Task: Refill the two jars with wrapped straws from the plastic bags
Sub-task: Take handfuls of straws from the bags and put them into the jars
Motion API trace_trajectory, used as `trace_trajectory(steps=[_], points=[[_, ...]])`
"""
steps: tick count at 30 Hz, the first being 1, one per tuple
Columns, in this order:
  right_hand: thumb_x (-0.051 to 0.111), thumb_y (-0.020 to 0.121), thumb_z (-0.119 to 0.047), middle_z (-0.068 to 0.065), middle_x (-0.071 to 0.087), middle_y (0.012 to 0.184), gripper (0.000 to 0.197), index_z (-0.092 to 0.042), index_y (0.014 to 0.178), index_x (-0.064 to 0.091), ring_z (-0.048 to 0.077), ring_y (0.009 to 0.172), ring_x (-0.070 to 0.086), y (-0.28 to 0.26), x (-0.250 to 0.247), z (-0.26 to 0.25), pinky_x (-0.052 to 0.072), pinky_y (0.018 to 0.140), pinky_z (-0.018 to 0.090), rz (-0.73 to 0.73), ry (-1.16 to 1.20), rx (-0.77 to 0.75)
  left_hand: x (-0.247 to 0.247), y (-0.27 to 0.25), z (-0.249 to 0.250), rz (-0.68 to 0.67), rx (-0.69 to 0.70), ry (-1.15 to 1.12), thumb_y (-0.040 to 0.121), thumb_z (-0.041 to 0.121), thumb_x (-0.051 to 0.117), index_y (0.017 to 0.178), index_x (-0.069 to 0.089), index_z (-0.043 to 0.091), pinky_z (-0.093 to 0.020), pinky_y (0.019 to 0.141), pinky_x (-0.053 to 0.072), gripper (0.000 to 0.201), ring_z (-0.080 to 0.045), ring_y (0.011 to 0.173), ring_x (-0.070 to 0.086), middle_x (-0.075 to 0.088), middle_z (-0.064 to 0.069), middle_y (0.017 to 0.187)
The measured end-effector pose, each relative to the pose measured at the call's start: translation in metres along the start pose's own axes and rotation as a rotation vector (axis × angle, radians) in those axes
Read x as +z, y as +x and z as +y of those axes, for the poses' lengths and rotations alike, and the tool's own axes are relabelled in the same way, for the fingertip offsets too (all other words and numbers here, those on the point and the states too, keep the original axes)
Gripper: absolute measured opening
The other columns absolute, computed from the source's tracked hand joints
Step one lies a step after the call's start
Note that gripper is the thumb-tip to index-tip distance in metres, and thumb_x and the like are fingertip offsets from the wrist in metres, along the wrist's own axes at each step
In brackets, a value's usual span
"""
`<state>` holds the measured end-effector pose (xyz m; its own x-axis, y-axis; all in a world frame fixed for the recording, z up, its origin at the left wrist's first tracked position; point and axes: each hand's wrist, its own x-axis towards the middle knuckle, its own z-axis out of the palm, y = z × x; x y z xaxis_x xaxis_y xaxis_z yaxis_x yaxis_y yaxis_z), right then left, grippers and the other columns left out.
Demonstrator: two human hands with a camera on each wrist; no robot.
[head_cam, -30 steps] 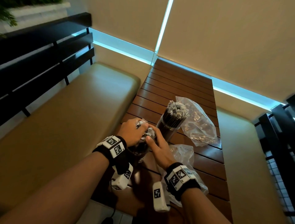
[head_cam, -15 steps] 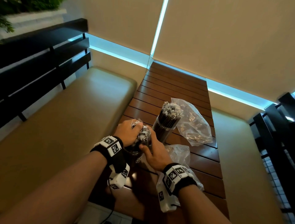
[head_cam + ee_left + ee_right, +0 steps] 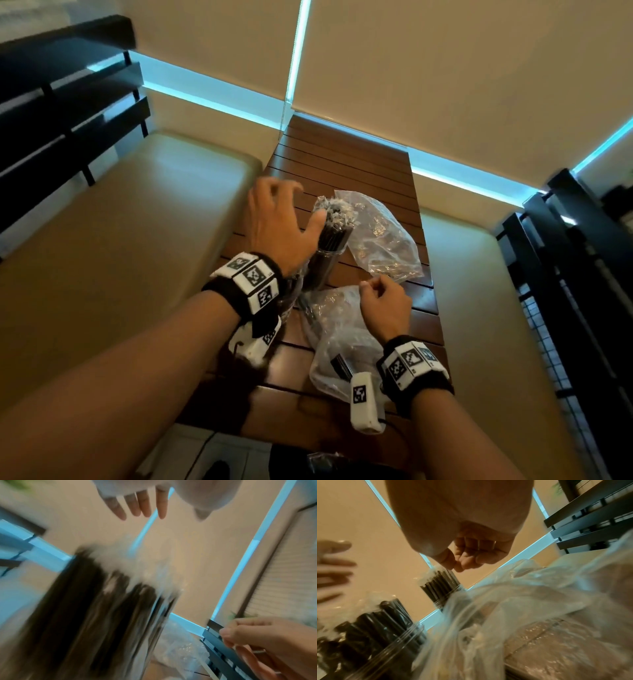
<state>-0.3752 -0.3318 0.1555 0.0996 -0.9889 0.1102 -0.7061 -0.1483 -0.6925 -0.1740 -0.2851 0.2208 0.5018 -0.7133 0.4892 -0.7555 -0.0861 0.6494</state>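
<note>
The far jar (image 3: 328, 247), packed with upright wrapped straws (image 3: 337, 216), is shown just right of the spread, empty left hand (image 3: 278, 224), while the loosely curled, empty right hand (image 3: 385, 305) is held over the near bag (image 3: 337, 329).

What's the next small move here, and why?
Probably clear away the near plastic bag. Both jars look full of wrapped straws: the far jar and the near jar. The left hand is open above them and the right hand, loosely curled and holding nothing, is beside that bag, which looks nearly emptied.
</note>
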Motion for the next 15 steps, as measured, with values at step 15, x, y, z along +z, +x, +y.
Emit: trace_trajectory(steps=[15], points=[[0.055,0.085,-0.016,0.009,0.075,0.083,0.024,-0.005,0.089,0.076,0.019,0.073,0.069,-0.048,-0.021,0.037,0.059,0.075,0.031,-0.687,-0.233,0.125,0.062,-0.083,0.032,-1.108,0.446,0.553,0.090,0.017,0.061,0.117,0.057,0.014,-0.040,0.080,0.049,0.027,-0.031,0.106,0.062,0.060,-0.010,0.120]])
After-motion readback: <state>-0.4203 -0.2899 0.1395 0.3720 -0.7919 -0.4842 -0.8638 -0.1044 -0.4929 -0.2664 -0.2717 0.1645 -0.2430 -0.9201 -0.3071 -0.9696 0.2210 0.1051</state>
